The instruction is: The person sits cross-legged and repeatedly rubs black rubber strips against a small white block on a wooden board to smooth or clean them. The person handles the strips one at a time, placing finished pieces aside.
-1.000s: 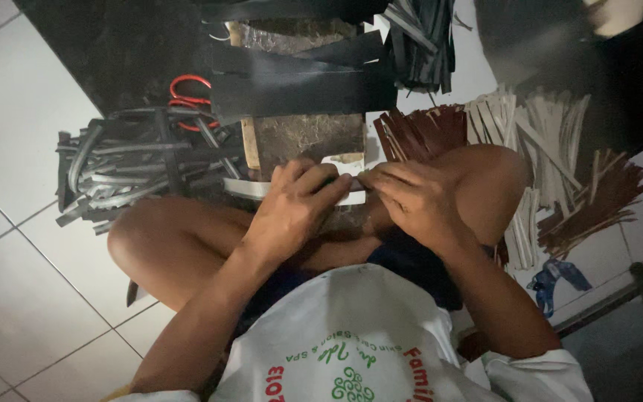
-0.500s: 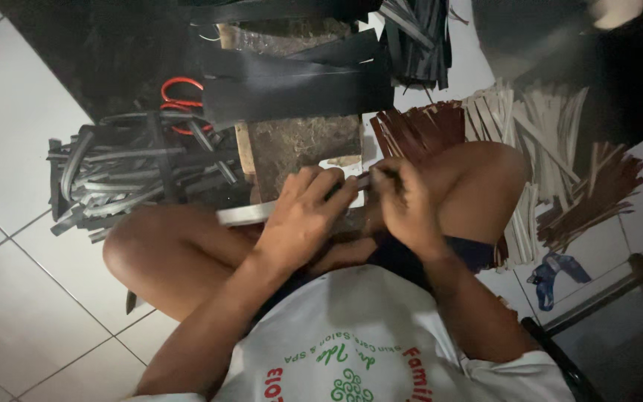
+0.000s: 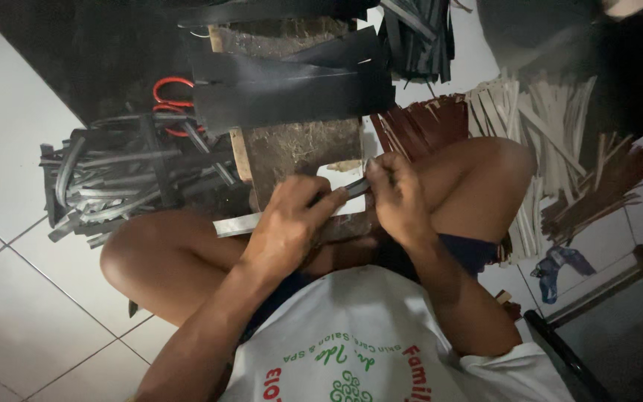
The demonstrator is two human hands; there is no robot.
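Observation:
I sit cross-legged on a tiled floor. My left hand (image 3: 288, 223) grips a long flat metal blade (image 3: 234, 224) that sticks out to the left over my knee. My right hand (image 3: 396, 192) pinches the end of a thin dark strip (image 3: 356, 186) where it meets the blade's other end. Both hands hover over a worn wooden block (image 3: 303, 149) in front of me. Wide black sheets (image 3: 292, 93) lie across the block's far part.
A heap of cut dark strips (image 3: 124, 179) lies at the left, with red-handled scissors (image 3: 173, 97) behind it. Reddish-brown strips (image 3: 426, 123), pale strips (image 3: 541, 119) and more brown ones (image 3: 597, 190) fan out at the right. A dark metal frame (image 3: 582, 357) stands at lower right.
My hands have drawn closer together and shifted slightly toward the block; the blade now points further left past my knee. The view has dropped a little.

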